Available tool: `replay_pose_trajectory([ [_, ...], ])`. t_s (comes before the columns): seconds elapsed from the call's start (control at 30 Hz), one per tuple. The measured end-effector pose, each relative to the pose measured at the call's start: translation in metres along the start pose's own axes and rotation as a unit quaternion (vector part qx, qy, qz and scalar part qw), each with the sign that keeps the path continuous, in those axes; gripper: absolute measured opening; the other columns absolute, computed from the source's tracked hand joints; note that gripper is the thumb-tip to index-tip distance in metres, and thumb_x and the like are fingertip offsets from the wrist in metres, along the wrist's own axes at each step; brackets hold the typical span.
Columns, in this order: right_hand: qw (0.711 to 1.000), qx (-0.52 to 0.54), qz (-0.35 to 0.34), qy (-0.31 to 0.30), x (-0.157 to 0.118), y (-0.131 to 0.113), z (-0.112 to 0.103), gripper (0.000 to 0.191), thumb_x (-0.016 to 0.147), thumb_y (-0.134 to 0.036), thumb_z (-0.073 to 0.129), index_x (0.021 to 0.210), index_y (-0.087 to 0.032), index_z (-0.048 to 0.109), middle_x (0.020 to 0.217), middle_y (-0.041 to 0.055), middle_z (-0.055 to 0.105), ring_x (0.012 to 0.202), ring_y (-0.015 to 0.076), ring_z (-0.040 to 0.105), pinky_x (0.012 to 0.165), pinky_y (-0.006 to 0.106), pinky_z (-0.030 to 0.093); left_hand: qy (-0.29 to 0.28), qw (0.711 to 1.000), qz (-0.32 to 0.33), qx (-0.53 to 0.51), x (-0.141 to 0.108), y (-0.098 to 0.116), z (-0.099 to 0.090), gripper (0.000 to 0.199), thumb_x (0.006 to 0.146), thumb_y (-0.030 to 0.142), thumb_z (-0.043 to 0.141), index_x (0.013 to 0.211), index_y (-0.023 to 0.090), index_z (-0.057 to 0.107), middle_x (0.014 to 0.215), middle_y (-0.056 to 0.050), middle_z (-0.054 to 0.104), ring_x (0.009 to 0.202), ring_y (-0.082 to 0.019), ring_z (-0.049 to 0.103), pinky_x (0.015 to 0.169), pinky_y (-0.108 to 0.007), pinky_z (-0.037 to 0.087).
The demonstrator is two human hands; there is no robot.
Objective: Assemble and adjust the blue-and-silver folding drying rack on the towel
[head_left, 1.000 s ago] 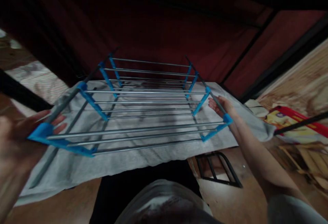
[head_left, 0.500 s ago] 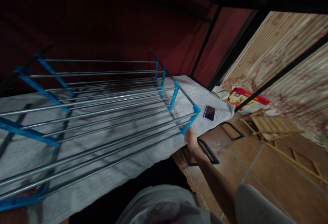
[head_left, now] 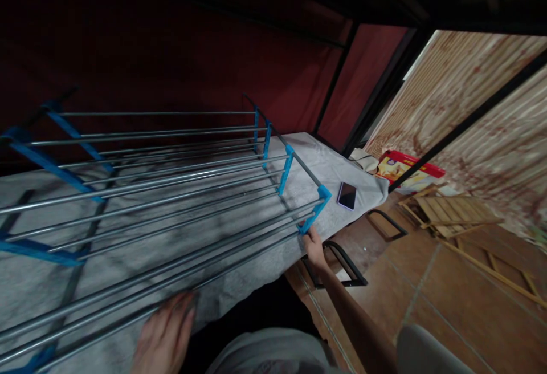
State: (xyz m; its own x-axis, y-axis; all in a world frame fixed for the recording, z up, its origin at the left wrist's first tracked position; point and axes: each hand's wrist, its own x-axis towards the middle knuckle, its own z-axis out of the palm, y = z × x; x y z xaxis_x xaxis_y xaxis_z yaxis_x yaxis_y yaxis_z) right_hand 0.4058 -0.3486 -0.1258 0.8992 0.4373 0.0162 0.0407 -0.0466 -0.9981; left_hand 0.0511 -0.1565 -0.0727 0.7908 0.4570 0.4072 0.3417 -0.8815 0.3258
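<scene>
Head view: from where I stand, the right hand [head_left: 315, 251] grasps the rack [head_left: 171, 179] low on its near right corner, the fingers partly hidden behind the blue bracket [head_left: 315, 212]. The left hand [head_left: 164, 331] lies at the near edge, back upward, its fingers over the lowest front bar [head_left: 94, 338] — whether they curl round it or merely rest there, I cannot tell. The rack itself stretches away beyond both hands and off to the left of them, over a grey cloth [head_left: 325, 160], its grey bars running between blue brackets. Beyond the right hand and a little to its right, a phone [head_left: 346, 195] lies on the cloth, dark face up, apart from the rack. Just below and to the right of that same hand, a black frame [head_left: 351, 265] shows past the cloth's edge. Well to the right of the hand, a slatted wooden thing [head_left: 448, 214] lies on the tiled floor [head_left: 397, 288], with a red and yellow box [head_left: 395, 166] behind it. Farther off, on the same side, a black pole [head_left: 461, 129] slants across a patterned curtain [head_left: 478, 94]. Past the rack, farthest from both hands, rises a dark red panel [head_left: 213, 66] — dim toward the top.
</scene>
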Motion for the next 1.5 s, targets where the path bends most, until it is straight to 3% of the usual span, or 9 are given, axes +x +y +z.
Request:
replay_pose_trajectory([
  [0.03,1.0,-0.019,-0.009,-0.012,0.0,-0.002,-0.001,0.04,0.074,-0.032,0.053,0.109,-0.031,0.07,0.107,-0.0008,0.073,0.123,0.0281,0.055,0.117,0.047,0.031,0.005,1.0,0.004,0.001,0.008,0.002,0.017,0.041,0.099,0.037,0.038,0.135,0.032,0.056,0.119,-0.011,0.069,0.109,-0.031,0.065,0.092,-0.052,0.055],
  [0.17,0.994,-0.085,-0.026,-0.057,0.0,-0.007,-0.011,0.043,0.077,-0.026,0.049,0.116,-0.03,0.068,0.108,0.0006,0.072,0.117,0.028,0.058,0.112,0.047,0.037,-0.092,0.995,0.019,0.029,0.052,0.015,0.063,0.042,0.1,0.035,0.037,0.135,0.025,0.059,0.128,-0.01,0.067,0.116,-0.03,0.064,0.099,-0.047,0.053],
  [0.3,0.981,-0.167,-0.052,-0.081,0.001,-0.005,-0.02,0.043,0.078,-0.021,0.048,0.117,-0.028,0.065,0.107,0.0017,0.071,0.106,0.0252,0.061,0.104,0.043,0.044,-0.179,0.982,0.034,0.046,0.077,0.023,0.078,0.042,0.1,0.027,0.033,0.127,0.021,0.065,0.123,-0.01,0.07,0.113,-0.027,0.065,0.098,-0.044,0.054],
  [0.43,0.975,-0.199,-0.066,-0.078,0.003,-0.002,-0.021,0.043,0.079,-0.021,0.048,0.119,-0.023,0.062,0.111,0.0038,0.07,0.105,0.0229,0.062,0.102,0.04,0.045,-0.214,0.976,0.023,0.043,0.075,0.016,0.085,0.041,0.101,0.023,0.033,0.126,0.021,0.065,0.125,-0.01,0.068,0.115,-0.025,0.064,0.097,-0.041,0.054],
  [0.57,0.973,-0.213,-0.063,-0.065,0.003,-0.002,-0.017,0.042,0.08,-0.022,0.049,0.121,-0.02,0.061,0.116,0.0065,0.068,0.11,0.023,0.061,0.103,0.039,0.044,-0.208,0.977,0.026,0.033,0.069,0.01,0.088,0.038,0.102,0.027,0.035,0.128,0.023,0.063,0.126,-0.007,0.067,0.118,-0.023,0.063,0.099,-0.037,0.053],
  [1.07,0.952,-0.299,-0.056,-0.032,0.002,-0.007,-0.008,0.035,0.081,-0.016,0.048,0.112,-0.021,0.063,0.103,0.0059,0.069,0.099,0.0214,0.063,0.09,0.032,0.049,-0.118,0.988,0.093,0.02,0.069,0.004,0.097,0.041,0.103,0.033,0.032,0.121,0.022,0.067,0.116,-0.007,0.074,0.104,-0.022,0.07,0.087,-0.033,0.058],
  [1.5,0.937,-0.347,-0.043,-0.001,-0.003,-0.006,0.001,0.034,0.081,-0.011,0.045,0.108,-0.021,0.063,0.097,0.0061,0.07,0.094,0.0213,0.065,0.085,0.029,0.047,-0.13,0.986,0.098,0.021,0.066,0.002,0.098,0.044,0.103,0.031,0.03,0.122,0.021,0.068,0.117,-0.007,0.074,0.102,-0.023,0.071,0.086,-0.036,0.058],
])
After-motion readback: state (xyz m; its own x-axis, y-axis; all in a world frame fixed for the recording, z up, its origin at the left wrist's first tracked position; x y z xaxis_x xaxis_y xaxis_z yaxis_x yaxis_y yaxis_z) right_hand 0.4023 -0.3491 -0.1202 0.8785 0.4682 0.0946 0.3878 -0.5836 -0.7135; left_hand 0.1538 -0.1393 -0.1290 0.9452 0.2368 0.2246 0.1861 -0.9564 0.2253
